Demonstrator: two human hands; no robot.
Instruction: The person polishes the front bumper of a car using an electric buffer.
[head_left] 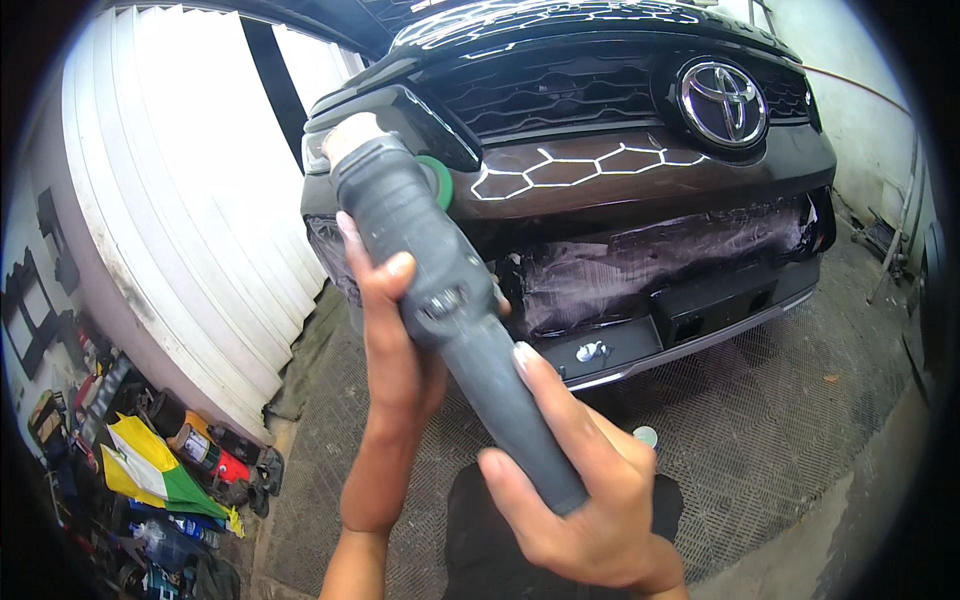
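Observation:
Both hands hold a dark grey cordless-looking polisher [420,255], tilted with its head up and to the left. My left hand [385,330] is wrapped round its middle body, thumb and a finger showing on the left side. Lower down, my right hand [585,475] closes round the rear handle. A green polishing pad [436,182] shows partly behind the head, close to the car's front bumper [590,170]; whether they touch I cannot tell. The dark glossy car [560,85] stands ahead, with hexagonal light reflections on its paint. Dark plastic film [650,270] covers its lower grille.
A white folding shutter [180,190] stands at the left. Bottles, cloths and a yellow, white and green umbrella-like fabric [155,465] are heaped at lower left. A small pale round object [646,436] lies on the textured floor [760,400]. A pale wall [860,120] runs along the right.

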